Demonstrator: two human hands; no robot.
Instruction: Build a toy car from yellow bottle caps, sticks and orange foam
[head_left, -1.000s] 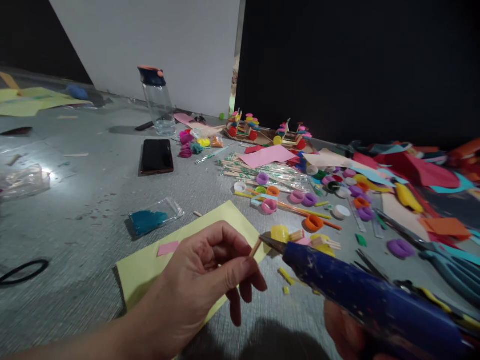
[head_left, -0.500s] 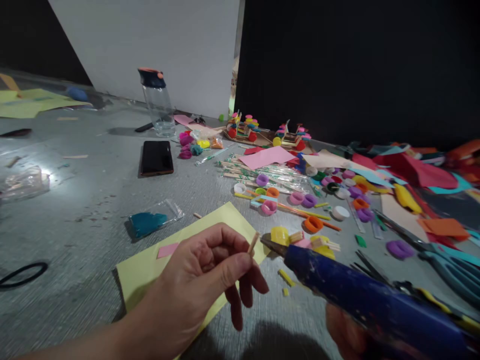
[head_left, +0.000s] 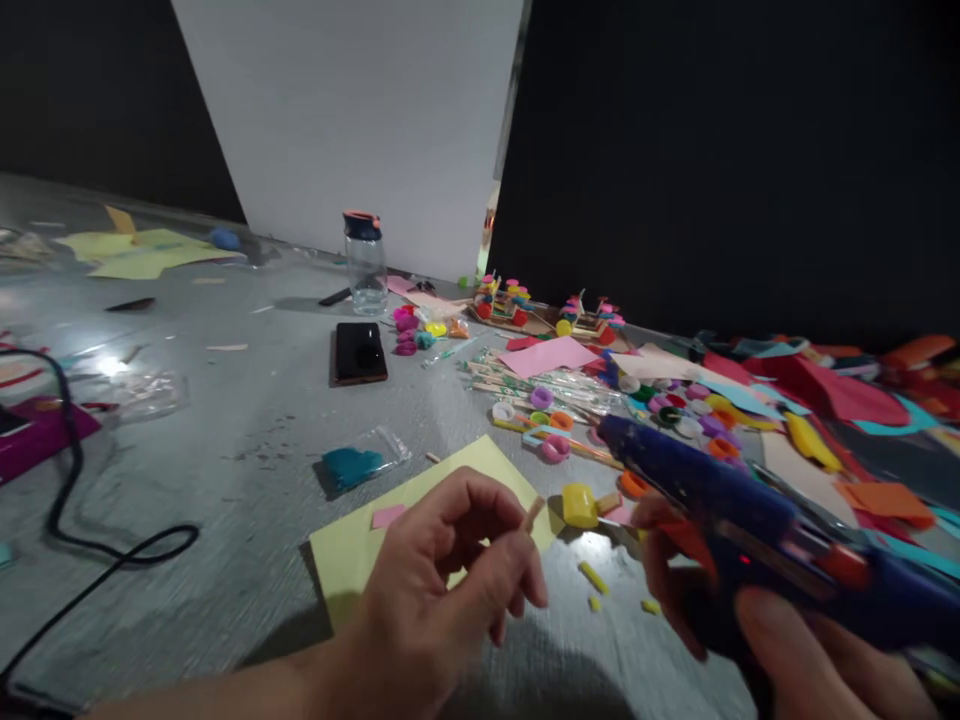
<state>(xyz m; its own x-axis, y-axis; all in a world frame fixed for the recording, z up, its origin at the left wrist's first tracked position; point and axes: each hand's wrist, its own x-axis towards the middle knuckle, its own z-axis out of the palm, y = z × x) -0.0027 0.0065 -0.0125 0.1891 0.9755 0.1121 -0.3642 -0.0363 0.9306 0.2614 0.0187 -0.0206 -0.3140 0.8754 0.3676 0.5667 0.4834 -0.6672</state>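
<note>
Between thumb and forefinger, my left hand (head_left: 457, 570) pinches a short piece of wooden stick (head_left: 533, 513), its tip pointing up. Below that hand lies a yellow paper sheet (head_left: 345, 560) with a small pink paper piece (head_left: 388, 516) on it. My right hand (head_left: 795, 640) is wrapped round the handle of a blue hot glue gun (head_left: 712, 490), a finger by its orange trigger. The gun's nozzle points left and stands apart from the stick piece. Just beyond the stick are a yellow bottle cap (head_left: 579, 505) and another bit of wood (head_left: 608, 503).
A phone (head_left: 360, 352) and a water bottle (head_left: 367, 265) stand at the back left. Coloured caps, wrapped sticks (head_left: 517, 382) and paper scraps (head_left: 551, 356) crowd the right. A black cable (head_left: 71, 480) curls at left. A bag of teal material (head_left: 356, 465) lies nearer.
The glue gun has moved up and right, its nozzle away from the stick piece. My left hand still pinches the stick. The camera view has shifted left and up, bringing the cable into sight.
</note>
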